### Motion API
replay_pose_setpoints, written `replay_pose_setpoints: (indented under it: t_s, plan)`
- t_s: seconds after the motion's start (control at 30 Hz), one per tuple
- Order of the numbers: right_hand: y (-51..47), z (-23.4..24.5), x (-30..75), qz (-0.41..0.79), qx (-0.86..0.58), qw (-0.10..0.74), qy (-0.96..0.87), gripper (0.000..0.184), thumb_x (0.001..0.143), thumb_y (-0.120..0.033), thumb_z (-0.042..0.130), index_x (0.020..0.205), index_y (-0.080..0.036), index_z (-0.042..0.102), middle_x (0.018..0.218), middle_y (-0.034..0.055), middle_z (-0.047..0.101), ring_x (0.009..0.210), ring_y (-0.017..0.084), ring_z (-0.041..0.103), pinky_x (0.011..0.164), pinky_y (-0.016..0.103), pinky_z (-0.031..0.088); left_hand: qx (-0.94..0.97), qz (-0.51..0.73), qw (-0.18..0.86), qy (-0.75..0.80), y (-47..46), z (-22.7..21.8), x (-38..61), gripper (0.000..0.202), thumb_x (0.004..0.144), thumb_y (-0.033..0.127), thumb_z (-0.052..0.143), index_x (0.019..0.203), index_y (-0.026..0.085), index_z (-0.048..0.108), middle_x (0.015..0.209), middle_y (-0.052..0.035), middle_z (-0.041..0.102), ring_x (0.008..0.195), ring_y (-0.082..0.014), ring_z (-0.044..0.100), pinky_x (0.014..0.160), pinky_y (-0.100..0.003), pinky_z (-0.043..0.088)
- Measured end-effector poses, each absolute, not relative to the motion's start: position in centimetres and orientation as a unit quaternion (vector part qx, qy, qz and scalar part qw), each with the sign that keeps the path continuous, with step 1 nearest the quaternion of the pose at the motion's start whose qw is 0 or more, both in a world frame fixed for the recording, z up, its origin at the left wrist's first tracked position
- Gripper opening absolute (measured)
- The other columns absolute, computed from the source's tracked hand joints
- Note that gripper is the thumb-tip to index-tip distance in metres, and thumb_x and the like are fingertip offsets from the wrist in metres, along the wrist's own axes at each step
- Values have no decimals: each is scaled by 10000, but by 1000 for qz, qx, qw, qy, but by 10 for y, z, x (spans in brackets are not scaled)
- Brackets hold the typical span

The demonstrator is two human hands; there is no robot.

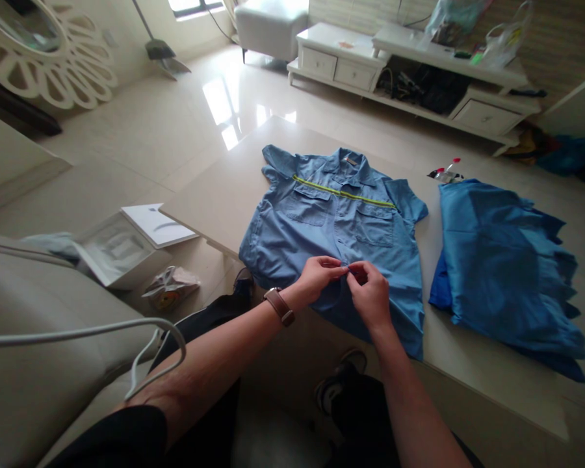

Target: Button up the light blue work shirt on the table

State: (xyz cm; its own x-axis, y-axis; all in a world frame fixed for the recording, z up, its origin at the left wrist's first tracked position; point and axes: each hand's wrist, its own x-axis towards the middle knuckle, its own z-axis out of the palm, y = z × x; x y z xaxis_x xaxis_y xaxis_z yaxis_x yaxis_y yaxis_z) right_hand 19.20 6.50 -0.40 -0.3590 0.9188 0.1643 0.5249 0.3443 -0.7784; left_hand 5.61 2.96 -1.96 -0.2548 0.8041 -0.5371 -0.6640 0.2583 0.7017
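Fingers point(338, 263) of left hand point(316, 278) and right hand point(369, 296) — pinched shut — grip the blue shirt placket point(344, 247).

The shirt point(322, 221) is matt cloth, the floor point(127, 143) glossy tile.

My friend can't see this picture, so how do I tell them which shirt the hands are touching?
Start at the long pale table. Two blue things lie on it: the shirt spread out flat, beside a crumpled pile of brighter blue cloth. The shirt has short sleeves, a yellow stripe across its chest, and the left hand and right hand on it.
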Motion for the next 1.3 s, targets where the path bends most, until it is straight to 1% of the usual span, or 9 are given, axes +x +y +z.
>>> replay_pose_setpoints:
  t_s: [0.13, 0.27, 0.4, 0.6, 0.73, 0.87, 1.0, 1.1, 1.3]
  plan:
    - [65, -4, 192, 313, -471, 312, -763, 109, 852, -285, 607, 889, -212, 680, 822, 45, 691, 730, 206, 622, 716, 347, 502, 74, 613, 596, 514, 29, -19, 57, 338, 558, 92, 974, 768, 113, 711, 722, -30, 714, 686, -119, 650, 768, -279, 533]
    - [66, -5, 192, 315, -472, 316, -760, 107, 849, -285, 611, 893, -213, 677, 830, 50, 697, 741, 210, 628, 723, 350, 511, 75, 619, 586, 517, 29, -20, 57, 339, 566, 37, 949, 797, 112, 712, 752, -40, 725, 720, -129, 667, 788, -278, 531]
    - [66, -4, 193, 315, -475, 316, -758, 116, 841, -290, 622, 898, -209, 683, 828, 52, 706, 727, 210, 631, 728, 353, 513, 80, 614, 581, 528, 30, -19, 57, 343, 585, -11, 907, 831, 115, 704, 755, -39, 729, 711, -133, 673, 752, -264, 517]
    - [65, -2, 194, 315, -480, 314, -756, 119, 838, -296, 620, 885, -211, 689, 807, 46, 710, 697, 204, 627, 715, 348, 509, 78, 621, 585, 515, 29, -15, 58, 342, 607, -45, 845, 816, 128, 637, 696, -11, 700, 649, -115, 653, 694, -235, 491]
    - [65, -2, 193, 311, -484, 319, -753, 110, 839, -295, 616, 872, -217, 685, 810, 50, 716, 701, 208, 632, 718, 352, 517, 83, 629, 588, 501, 29, -14, 59, 400, 585, -37, 846, 846, 146, 604, 700, 0, 696, 650, -113, 653, 687, -226, 486]
    - [66, -2, 193, 304, -482, 320, -757, 109, 838, -290, 614, 873, -216, 687, 814, 53, 714, 705, 211, 637, 716, 352, 517, 103, 625, 583, 508, 31, -13, 58, 381, 597, -36, 830, 838, 148, 600, 685, 9, 680, 645, -112, 644, 678, -229, 497]
    - [67, 0, 194, 301, -478, 320, -761, 103, 837, -288, 609, 849, -220, 686, 809, 56, 715, 708, 215, 637, 721, 356, 519, 98, 603, 603, 513, 32, -11, 55, 338, 643, 81, 891, 815, 148, 608, 696, 0, 671, 656, -119, 638, 696, -260, 532]
    - [67, 0, 194, 301, -468, 320, -767, 100, 844, -286, 607, 836, -223, 684, 807, 52, 712, 713, 214, 639, 729, 355, 519, 78, 600, 610, 512, 33, -11, 54, 373, 639, 148, 933, 800, 153, 597, 690, 10, 648, 658, -115, 626, 704, -266, 543]
    - [67, -2, 195, 301, -461, 315, -773, 86, 858, -275, 616, 819, -223, 672, 787, 40, 696, 724, 213, 647, 720, 348, 509, 16, 598, 622, 505, 32, -8, 54, 385, 638, 35, 876, 798, 170, 553, 675, 27, 627, 632, -97, 615, 711, -257, 547]
